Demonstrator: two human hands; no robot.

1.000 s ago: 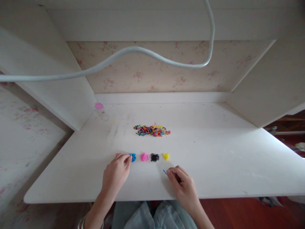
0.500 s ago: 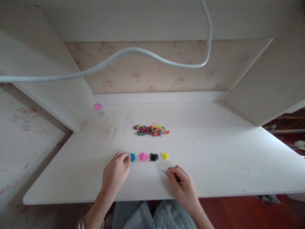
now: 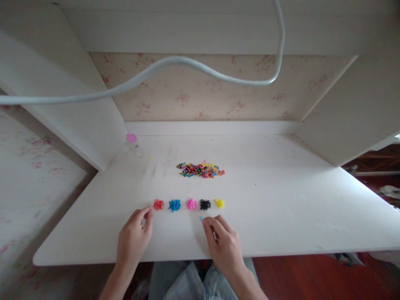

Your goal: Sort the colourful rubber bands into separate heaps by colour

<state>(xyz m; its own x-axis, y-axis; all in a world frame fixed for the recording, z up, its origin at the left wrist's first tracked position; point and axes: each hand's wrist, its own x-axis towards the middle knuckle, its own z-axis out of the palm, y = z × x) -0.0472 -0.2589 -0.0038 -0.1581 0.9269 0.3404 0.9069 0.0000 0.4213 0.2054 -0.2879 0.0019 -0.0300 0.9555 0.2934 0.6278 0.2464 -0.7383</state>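
Note:
My right hand (image 3: pixel 223 241) pinches a small blue rubber band (image 3: pixel 201 218) between thumb and forefinger, above the table in front of the black pile. My left hand (image 3: pixel 135 231) is closed, thumb and forefinger together at the left edge of the red rubber band pile (image 3: pixel 158 204); whether anything is between them is hidden. A row runs rightward from there: a blue pile (image 3: pixel 174 205), a pink pile (image 3: pixel 191 203), a black pile (image 3: pixel 205 204) and a yellow pile (image 3: pixel 219 203). Behind the row lies a long heap of mixed-colour rubber bands (image 3: pixel 200 170).
On the white table (image 3: pixel 281 208), a clear bottle with a pink cap (image 3: pixel 131 138) lies at the back left. A white cable (image 3: pixel 175 61) hangs across the upper view. Side panels (image 3: pixel 353 112) border the table left and right.
My left hand has moved left from the blue pile to the red pile, which now shows. My right hand has shifted left with the blue rubber band. The view has tilted slightly.

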